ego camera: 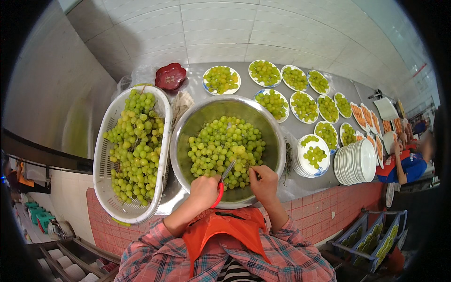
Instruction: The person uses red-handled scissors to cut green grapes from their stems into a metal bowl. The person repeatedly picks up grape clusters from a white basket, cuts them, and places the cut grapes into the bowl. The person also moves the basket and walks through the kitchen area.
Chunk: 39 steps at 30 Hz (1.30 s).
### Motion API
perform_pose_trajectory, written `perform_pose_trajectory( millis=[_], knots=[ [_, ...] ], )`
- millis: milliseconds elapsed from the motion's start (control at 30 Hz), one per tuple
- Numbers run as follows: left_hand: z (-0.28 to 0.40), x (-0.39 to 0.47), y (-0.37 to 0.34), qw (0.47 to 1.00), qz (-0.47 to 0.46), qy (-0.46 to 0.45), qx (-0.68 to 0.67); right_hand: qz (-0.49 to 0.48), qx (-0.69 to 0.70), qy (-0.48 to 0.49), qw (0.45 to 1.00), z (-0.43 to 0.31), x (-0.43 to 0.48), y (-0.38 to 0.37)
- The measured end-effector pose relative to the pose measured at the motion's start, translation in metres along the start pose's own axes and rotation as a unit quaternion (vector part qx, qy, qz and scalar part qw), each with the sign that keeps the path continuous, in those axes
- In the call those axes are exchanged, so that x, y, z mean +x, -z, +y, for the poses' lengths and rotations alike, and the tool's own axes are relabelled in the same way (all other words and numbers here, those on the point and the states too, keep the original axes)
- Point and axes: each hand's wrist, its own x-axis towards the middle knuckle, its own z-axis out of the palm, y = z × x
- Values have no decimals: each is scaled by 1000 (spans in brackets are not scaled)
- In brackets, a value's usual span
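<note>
My left hand point(205, 191) grips a pair of red-handled scissors point(218, 194) over the near part of a large steel bowl point(181, 131). The blades point up and away, over the green grapes point(225, 141) that fill the bowl's bottom. Beside them, my right hand point(264, 183) has thumb and fingers pinched at the stem end of some grapes point(243, 165); how much of the bunch it holds is hard to tell. Left of the bowl, a white plastic basket point(102, 183) is heaped with grape bunches point(137, 148).
Several plates of grapes point(265, 73) stand on the steel table point(243, 88). Right of the bowl are a stack of plates point(313, 157) topped with grapes and a bare plate stack point(356, 162). A dark red dish point(171, 76) lies behind the basket. A person point(408, 165) stands at far right.
</note>
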Motion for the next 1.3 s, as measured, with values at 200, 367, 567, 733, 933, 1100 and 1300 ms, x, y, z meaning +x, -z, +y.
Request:
perform_pose_trajectory(
  millis=[200, 367, 567, 733, 933, 1100, 1300],
  knots=[
    [6, 0, 3, 901, -134, 111, -397, -17, 107, -104, 989, 0, -2, -4],
    [12, 3, 6, 793, -196, 162, -554, -32, 162, -160, 973, -1, -6, -4],
    [12, 4, 8, 762, -201, 172, -591, -7, 186, -129, 974, 1, -10, -8],
    [14, 4, 14, 752, -206, 180, -600, -6, 126, -55, 990, -6, -6, -5],
    [12, 3, 14, 756, -196, 176, -599, -7, 119, -34, 992, -7, -5, -5],
    [11, 3, 10, 728, -190, 185, -632, -9, 110, -5, 994, -9, -5, -5],
    [15, 3, 6, 702, -170, 190, -665, -17, 109, 33, 993, -7, -3, -3]
  ],
)
